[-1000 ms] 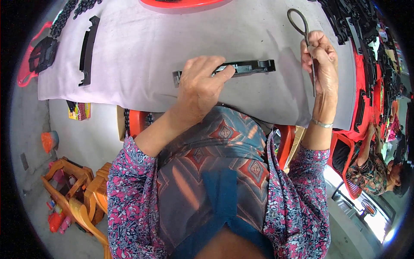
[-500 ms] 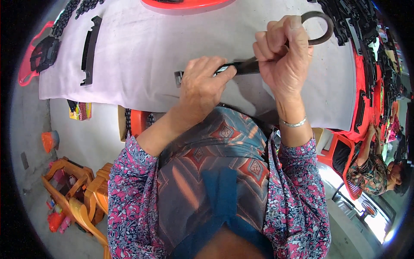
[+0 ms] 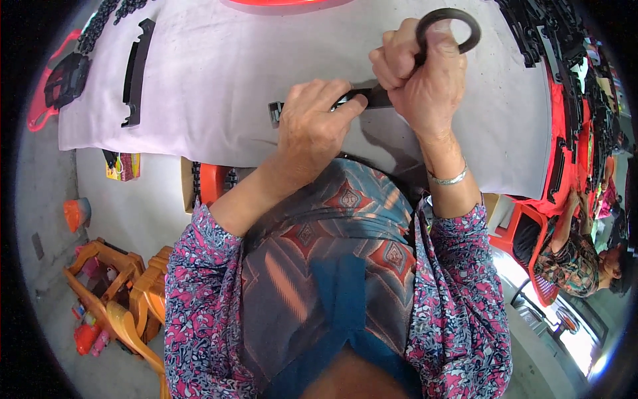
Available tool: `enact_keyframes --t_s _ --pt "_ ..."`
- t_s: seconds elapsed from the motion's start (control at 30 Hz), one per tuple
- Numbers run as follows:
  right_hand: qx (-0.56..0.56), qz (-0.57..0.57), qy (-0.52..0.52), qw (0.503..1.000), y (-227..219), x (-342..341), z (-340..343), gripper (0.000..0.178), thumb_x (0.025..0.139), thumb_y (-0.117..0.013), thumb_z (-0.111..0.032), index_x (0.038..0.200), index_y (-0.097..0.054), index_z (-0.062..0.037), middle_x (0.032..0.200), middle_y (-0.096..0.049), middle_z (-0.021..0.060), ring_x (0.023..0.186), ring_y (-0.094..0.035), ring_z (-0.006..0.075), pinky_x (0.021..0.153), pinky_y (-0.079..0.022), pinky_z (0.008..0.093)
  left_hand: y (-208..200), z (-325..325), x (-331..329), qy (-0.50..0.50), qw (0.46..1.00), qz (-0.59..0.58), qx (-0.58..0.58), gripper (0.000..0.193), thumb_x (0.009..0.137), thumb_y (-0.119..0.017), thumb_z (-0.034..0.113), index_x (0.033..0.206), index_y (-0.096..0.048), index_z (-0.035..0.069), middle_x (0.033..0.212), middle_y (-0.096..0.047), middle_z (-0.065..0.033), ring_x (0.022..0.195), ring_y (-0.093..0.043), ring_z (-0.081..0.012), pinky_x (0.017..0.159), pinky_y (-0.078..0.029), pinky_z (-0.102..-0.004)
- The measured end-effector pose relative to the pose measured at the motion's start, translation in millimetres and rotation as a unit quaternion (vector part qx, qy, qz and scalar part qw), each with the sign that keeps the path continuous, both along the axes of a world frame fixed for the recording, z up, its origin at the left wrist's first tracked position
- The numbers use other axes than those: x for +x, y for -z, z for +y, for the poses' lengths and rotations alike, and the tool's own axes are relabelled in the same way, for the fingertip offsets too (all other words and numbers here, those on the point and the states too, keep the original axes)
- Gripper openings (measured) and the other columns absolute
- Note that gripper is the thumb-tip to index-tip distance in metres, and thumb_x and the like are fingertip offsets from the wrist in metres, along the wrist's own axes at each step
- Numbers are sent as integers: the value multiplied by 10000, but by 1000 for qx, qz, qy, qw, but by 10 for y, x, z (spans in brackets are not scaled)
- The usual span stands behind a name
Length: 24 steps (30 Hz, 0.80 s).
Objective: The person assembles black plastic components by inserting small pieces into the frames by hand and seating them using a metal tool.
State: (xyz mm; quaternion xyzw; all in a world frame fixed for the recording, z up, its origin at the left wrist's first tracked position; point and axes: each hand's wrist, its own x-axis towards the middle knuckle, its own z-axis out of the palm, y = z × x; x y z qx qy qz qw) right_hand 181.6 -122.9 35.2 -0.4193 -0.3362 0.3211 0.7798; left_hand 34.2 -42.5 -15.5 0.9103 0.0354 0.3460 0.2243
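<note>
My left hand [image 3: 311, 126] is closed round a long black plastic part [image 3: 274, 113] over the cloth-covered table. One end of the part juts out left of my fingers; its middle is hidden by them. My right hand [image 3: 432, 86] is closed in a fist round a dark ring-handled tool [image 3: 474, 34], with the ring standing out above the thumb. The tool's shaft slants down-left towards the black part, where the two overlap; I cannot tell whether its tip touches. A similar black plastic strip [image 3: 137, 73] lies apart at the left.
Pale cloth covers the table [image 3: 219, 86]. A red tray [image 3: 286, 5] sits at the far edge. Black parts [image 3: 531, 40] are heaped at the right. A pink stool [image 3: 41, 110] holds a black item at the left. Another person [image 3: 575, 266] sits at the right.
My right hand has moved left and slightly down with the ring-handled tool, closer to my left hand. The left hand still holds the black part in nearly the same place.
</note>
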Motion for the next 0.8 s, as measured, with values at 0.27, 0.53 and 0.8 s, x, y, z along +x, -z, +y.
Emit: enact_keyframes --t_s 0.27,0.53,0.8 --pt "57 -33 -38 997 -24 -6 -23 427 1063 -460 -407 773 -417 -96 628 -341 -8 543 -270 103 470 -225 265 -39 -2 -14 6 1000 12 -18 257 752 -714 22 1008 -722 50 1011 -663 -76 921 -633 -273 818 -469 -389" --pt "61 -39 -85 994 21 83 5 345 1064 -473 -366 837 -421 -111 648 -361 -15 547 -278 96 467 -230 263 24 4 15 9 1000 -11 -5 211 773 -666 50 979 -710 59 991 -633 -58 920 -630 -248 820 -466 -392" --pt "78 -23 -131 988 42 120 -36 336 1062 -458 -365 842 -430 -113 659 -360 -21 551 -269 91 473 -229 263 7 3 6 7 1000 -8 -5 198 777 -667 56 971 -706 51 984 -632 -69 902 -633 -259 823 -475 -392"
